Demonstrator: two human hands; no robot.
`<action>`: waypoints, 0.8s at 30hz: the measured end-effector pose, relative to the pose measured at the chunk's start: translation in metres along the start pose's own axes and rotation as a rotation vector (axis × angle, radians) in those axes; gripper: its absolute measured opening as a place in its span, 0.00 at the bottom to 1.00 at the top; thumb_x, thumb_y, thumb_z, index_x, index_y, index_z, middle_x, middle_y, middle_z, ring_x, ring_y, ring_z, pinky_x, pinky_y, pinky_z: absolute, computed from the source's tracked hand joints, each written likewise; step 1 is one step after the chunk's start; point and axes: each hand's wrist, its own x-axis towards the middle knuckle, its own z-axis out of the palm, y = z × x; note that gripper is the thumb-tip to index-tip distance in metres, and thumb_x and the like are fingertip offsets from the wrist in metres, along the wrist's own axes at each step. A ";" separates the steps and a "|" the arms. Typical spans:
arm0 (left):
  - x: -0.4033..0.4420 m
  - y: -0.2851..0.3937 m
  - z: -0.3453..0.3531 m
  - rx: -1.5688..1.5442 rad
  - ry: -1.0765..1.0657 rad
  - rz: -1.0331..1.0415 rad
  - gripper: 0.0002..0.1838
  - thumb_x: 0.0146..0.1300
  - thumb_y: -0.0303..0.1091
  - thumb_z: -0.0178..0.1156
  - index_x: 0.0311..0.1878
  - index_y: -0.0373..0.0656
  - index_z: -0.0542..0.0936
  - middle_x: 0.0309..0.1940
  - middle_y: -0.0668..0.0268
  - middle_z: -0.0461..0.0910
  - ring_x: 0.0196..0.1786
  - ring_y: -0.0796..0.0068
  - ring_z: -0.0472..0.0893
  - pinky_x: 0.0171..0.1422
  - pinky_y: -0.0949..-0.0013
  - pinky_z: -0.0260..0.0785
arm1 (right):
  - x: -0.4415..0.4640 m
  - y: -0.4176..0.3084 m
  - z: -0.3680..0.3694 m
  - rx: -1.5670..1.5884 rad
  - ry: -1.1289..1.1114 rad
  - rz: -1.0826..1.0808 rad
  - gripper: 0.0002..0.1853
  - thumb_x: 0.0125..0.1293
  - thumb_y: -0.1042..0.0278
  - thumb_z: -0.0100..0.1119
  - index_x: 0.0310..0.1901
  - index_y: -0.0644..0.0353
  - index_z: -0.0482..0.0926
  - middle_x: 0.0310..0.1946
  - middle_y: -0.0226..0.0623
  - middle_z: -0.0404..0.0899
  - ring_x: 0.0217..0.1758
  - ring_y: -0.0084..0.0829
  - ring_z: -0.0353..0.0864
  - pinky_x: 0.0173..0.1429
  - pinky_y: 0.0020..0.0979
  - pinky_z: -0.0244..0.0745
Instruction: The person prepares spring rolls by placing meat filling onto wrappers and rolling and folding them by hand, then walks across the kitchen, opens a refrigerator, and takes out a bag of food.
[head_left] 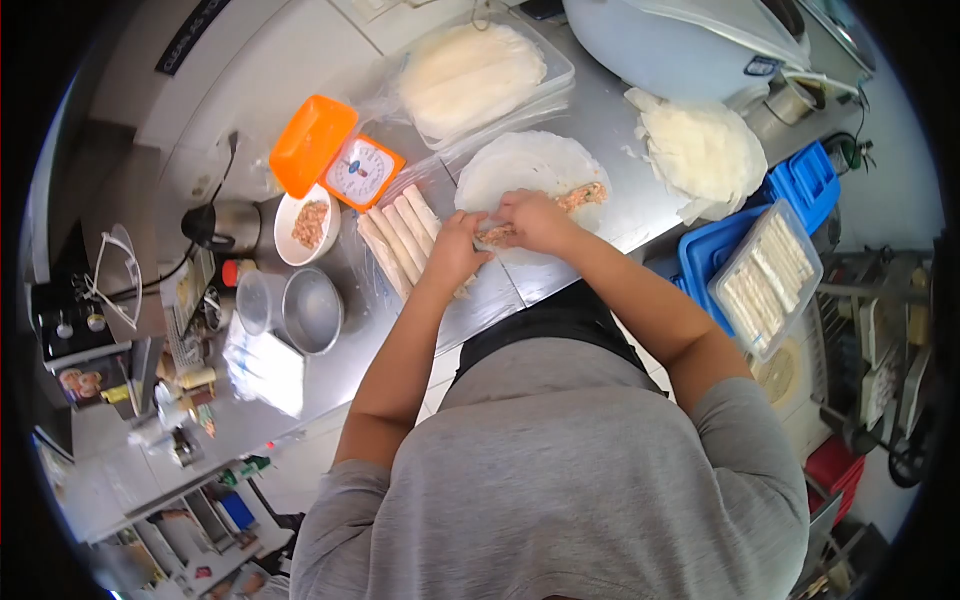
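A round white wrapper [530, 160] lies on the metal counter with a line of pinkish minced filling [580, 197] along its lower part. At the left end of that line my left hand [458, 250] has its fingers bent at the filling and the wrapper's edge. Beside it, my right hand [537, 222] rests over the middle of the filling, fingers curled down onto it. What either hand grips is too small to make out. Several finished pale rolls [400, 232] lie side by side on plastic, just left of my left hand.
Behind stand an orange scale [364, 172] and a tray of stacked wrappers [470, 80]. A white bowl of filling [308, 226] and a metal bowl [312, 311] are at left. More wrappers [705, 155] and a container of rolls [765, 280] are at right.
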 end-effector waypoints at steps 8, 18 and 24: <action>-0.001 -0.006 0.003 -0.070 -0.077 -0.194 0.21 0.48 0.35 0.72 0.47 0.42 0.84 0.39 0.60 0.82 0.47 0.55 0.79 0.55 0.59 0.69 | -0.013 0.015 -0.028 0.088 0.138 -0.009 0.11 0.52 0.60 0.69 0.37 0.52 0.86 0.41 0.31 0.82 0.49 0.35 0.77 0.58 0.41 0.63; 0.014 0.031 0.053 0.005 0.286 0.044 0.14 0.52 0.34 0.69 0.42 0.42 0.86 0.41 0.62 0.85 0.49 0.62 0.80 0.58 0.59 0.69 | -0.028 0.057 -0.044 0.080 0.063 -0.052 0.12 0.51 0.63 0.70 0.40 0.52 0.87 0.40 0.32 0.83 0.48 0.37 0.77 0.56 0.38 0.67; 0.029 0.053 0.065 -0.074 0.442 -0.044 0.09 0.52 0.31 0.68 0.38 0.41 0.86 0.39 0.65 0.86 0.46 0.63 0.82 0.57 0.61 0.70 | -0.030 0.060 -0.055 0.192 0.066 -0.065 0.25 0.53 0.68 0.69 0.56 0.50 0.79 0.40 0.38 0.82 0.44 0.42 0.79 0.50 0.39 0.73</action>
